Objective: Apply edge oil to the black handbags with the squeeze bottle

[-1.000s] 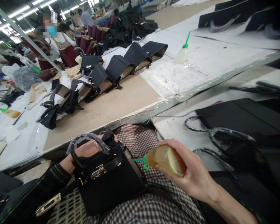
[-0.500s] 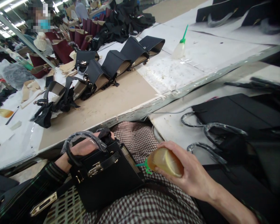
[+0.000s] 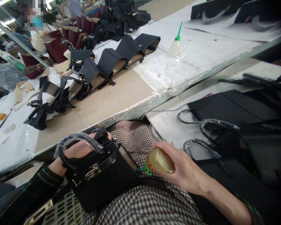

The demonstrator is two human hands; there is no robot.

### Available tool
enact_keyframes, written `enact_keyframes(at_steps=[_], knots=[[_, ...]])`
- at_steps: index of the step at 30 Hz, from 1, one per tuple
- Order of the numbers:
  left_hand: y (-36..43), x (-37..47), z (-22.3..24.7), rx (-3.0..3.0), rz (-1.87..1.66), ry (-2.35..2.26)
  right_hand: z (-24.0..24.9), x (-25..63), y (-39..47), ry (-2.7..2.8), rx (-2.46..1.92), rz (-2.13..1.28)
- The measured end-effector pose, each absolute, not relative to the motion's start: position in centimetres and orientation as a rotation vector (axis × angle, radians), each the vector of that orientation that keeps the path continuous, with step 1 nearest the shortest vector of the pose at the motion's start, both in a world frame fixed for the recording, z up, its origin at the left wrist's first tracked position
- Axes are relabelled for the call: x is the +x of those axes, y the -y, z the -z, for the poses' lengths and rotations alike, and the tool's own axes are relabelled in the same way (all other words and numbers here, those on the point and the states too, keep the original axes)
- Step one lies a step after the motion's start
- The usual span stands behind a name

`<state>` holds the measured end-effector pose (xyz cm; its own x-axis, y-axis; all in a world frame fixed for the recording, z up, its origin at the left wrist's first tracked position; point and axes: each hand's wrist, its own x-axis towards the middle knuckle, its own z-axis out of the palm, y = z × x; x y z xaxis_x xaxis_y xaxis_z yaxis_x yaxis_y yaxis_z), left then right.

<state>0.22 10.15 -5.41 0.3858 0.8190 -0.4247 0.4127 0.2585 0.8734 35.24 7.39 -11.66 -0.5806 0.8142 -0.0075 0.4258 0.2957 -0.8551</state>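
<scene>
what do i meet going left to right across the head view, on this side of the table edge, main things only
dark sleeve → black handbag → amber bottle in the right hand → flat black piece

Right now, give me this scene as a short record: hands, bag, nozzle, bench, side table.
left hand: behind the handle of the black bag; fingertips partly hidden
right hand: grips the amber bottle
nozzle: green, tip close to the bag's side edge; contact unclear
bench: dark bags in a row, pale bottle
side table: black bag pieces
</scene>
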Motion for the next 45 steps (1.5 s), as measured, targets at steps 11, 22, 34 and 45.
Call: enact_keyframes(at_steps=[11, 22, 34, 45], knots=[[-7.3, -0.8, 0.0, 1.721, -0.107, -1.208, 12.2, 34.4, -9.2, 1.772, -1.440, -1.193], [-3.4, -0.1, 2.6, 1.825, -0.250, -1.154, 14.5, 34.4, -8.8, 1.771, -1.517, -1.109], [-1.6, 0.7, 3.2, 1.799, -0.173, -1.029, 15.2, 32.5, -9.7, 1.907, -1.443, -1.110], [-1.7, 0.7, 3.4, 1.805, -0.192, -1.022, 15.1, 33.1, -9.0, 1.835, -1.492, -1.200]])
